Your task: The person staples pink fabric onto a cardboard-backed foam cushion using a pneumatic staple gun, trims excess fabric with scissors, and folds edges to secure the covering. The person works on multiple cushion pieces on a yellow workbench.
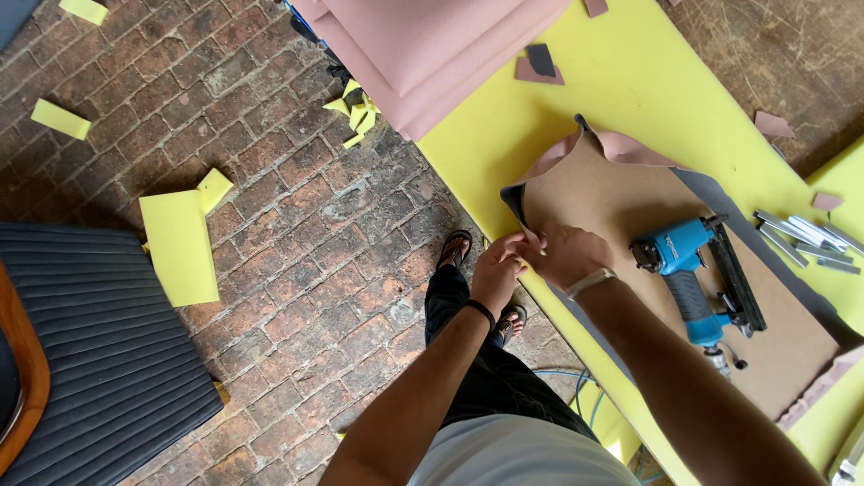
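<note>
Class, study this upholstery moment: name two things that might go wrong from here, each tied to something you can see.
1. Both hands, left hand and right hand, pinch the pink fabric edge at the brown board; it may slip or wrinkle if the pull is uneven.
2. The blue staple gun lies loose on the board beside the right wrist, and an elbow could knock it.

stapler (688, 270) on board (630, 202), staple strips (805, 236) right, hands (531, 261) at board's left edge
</note>
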The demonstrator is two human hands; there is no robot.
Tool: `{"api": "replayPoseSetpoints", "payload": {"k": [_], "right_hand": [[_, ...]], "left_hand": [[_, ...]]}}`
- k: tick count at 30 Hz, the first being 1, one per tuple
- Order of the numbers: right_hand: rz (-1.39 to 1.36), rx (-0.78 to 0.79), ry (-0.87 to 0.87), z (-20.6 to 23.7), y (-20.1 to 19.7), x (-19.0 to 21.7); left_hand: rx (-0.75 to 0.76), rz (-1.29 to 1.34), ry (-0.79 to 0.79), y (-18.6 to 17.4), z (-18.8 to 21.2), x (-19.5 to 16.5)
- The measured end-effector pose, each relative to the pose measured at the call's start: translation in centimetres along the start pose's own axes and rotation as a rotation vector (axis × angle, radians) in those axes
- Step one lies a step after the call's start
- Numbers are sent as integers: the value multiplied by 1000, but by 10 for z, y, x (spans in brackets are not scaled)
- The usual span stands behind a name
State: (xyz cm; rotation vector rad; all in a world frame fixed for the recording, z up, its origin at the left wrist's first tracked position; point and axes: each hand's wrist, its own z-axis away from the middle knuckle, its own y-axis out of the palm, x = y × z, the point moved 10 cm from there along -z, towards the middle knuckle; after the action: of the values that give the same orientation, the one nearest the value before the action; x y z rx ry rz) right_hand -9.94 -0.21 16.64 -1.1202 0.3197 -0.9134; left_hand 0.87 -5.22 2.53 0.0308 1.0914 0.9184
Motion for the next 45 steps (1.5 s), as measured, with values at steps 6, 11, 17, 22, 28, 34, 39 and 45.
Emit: {"api": "replayPoseSetpoints", "payload": {"k": [6,11,17,22,28,34,39,45], "right_hand": [[-193,-143,-263,-20,-4,10],[-571,-239,-330,11,-30,-4],[-906,-139,-383,1,-37,-18],[-1103,-29,-307,-21,-19,-31],[-914,-83,-270,-30,3,-18],[-351,-385,120,40,-47,-110],[-75,-317,312,87,-46,-206],[-236,-443,319,82,-33,-226]], "left_hand": [[59,600,-167,5,1,-4],[361,1066,-145,76,-38,-18],[348,1092,-11,114,-74,-29],[181,808,-65,97,-35,-9],[175,779,55,72,-31,28],[-96,381,98,56,-41,26],[-93,198,233,58,-32,-3],[-133,146,281,61,-32,-12]]}}
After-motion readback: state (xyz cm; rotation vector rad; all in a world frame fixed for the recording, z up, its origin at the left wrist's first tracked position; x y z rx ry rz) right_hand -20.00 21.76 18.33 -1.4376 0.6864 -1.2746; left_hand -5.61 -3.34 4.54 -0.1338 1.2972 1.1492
